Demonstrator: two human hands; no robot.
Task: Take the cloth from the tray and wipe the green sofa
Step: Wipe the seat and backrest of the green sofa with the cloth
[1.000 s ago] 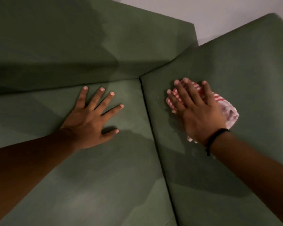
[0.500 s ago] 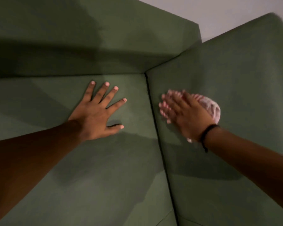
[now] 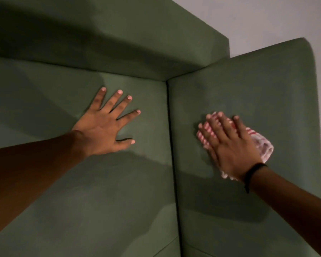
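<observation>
The green sofa [image 3: 248,86] fills the view, its seat on the left and its armrest panel on the right, split by a dark seam. My right hand [image 3: 230,147] presses a red-and-white striped cloth [image 3: 263,147] flat against the armrest panel, fingers stretched over it. The cloth sticks out beyond my fingertips, to the right of my hand and under my wrist. My left hand [image 3: 106,127] lies flat on the seat cushion with fingers spread, holding nothing. A black band circles my right wrist. No tray is in view.
The sofa's backrest [image 3: 119,39] runs across the top. A pale wall [image 3: 276,19] shows behind the sofa at the upper right. A second seam crosses the cushion at the bottom centre.
My right hand has slid the cloth back and forth on the armrest panel and now sits further from the seam. The view has shifted. My left hand stays planted on the seat.
</observation>
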